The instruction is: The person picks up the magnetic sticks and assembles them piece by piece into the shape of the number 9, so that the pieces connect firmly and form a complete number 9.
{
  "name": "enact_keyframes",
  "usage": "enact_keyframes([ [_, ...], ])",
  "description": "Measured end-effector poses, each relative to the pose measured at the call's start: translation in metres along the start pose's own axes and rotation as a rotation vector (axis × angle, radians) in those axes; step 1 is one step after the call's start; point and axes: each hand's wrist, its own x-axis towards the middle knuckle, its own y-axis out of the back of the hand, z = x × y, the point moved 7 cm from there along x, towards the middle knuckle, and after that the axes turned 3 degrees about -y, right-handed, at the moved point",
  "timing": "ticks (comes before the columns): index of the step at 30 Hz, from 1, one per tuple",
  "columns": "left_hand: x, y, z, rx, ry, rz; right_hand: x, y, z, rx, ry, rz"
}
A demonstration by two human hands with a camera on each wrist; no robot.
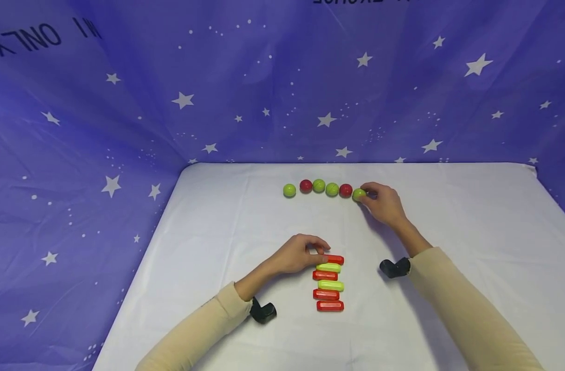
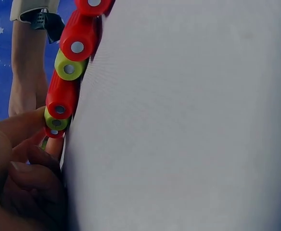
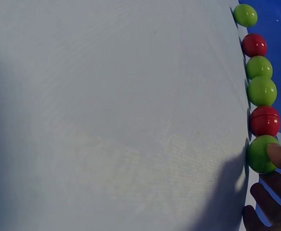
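Note:
My left hand [image 1: 295, 253] holds the red bar [image 1: 334, 259] at the far end of a column of several bars, its thumb on the bar and its fingers curled around the far side. Below that lie a yellow-green bar [image 1: 329, 268], then more red and yellow-green ones, all crosswise. Seen from the left wrist, the bars have round ends with a pale disc, like the nearer red bar [image 2: 77, 41]. My right hand [image 1: 383, 204] pinches a green ball [image 3: 261, 155] at the right end of a slightly bowed row. Beside that ball sits a red ball [image 3: 264, 121].
Farther left in the row are more green balls and another red ball [image 1: 305, 186]; the leftmost green ball [image 1: 289, 190] stands a little apart. A white cloth covers the table [image 1: 477, 216]. Behind it hangs a blue curtain [image 1: 292, 93] with white stars.

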Motion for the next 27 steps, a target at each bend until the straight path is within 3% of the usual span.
enact_keyframes([
  [19,0.0018,-0.0001,-0.0051,0.041,0.0,-0.047,-0.0007,0.0,0.0053,0.018,-0.048,-0.007],
  [27,0.0012,0.0007,-0.0062,0.0,0.012,-0.052,0.0004,-0.0006,0.0049,0.02,-0.049,-0.018],
])
